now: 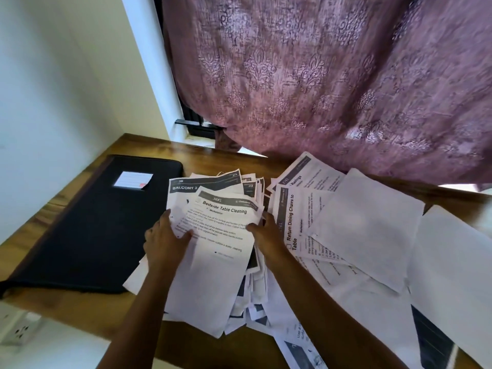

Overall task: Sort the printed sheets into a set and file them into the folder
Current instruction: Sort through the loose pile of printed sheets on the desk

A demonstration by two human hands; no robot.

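Sheets point(218, 235) sit in a thick, uneven stack at the middle of the frame, held between both hands above the bench point(149, 147). The left hand point(165, 235) grips the stack's left edge, its fingers point(184, 234) curled over the top page. The right hand point(265, 233) grips the right edge in the same way, thumb on top and the other fingers hidden behind the paper. The top page is headed "Bedside Table Cleaning", and a page behind it shows "BALCONY 2" at its upper left. The lower ends of the stacked pages fan out untidily toward the bottom of the frame. A black folder point(93, 222) lies closed and flat on the bench at the left of the frame, just beside the stack, with a small white label point(133, 179) near its upper edge. More loose pages point(367, 230) are spread in overlapping layers across the right of the frame, some face up and some blank side up. One of them reads "Return Dining Chairs to Table" and another, farther up, shows "Railings". A patterned mauve curtain point(319, 75) fills the upper right of the frame and hangs down to the far edge of the bench. A white socket point(18, 328) shows at the lower left, below the bench edge.
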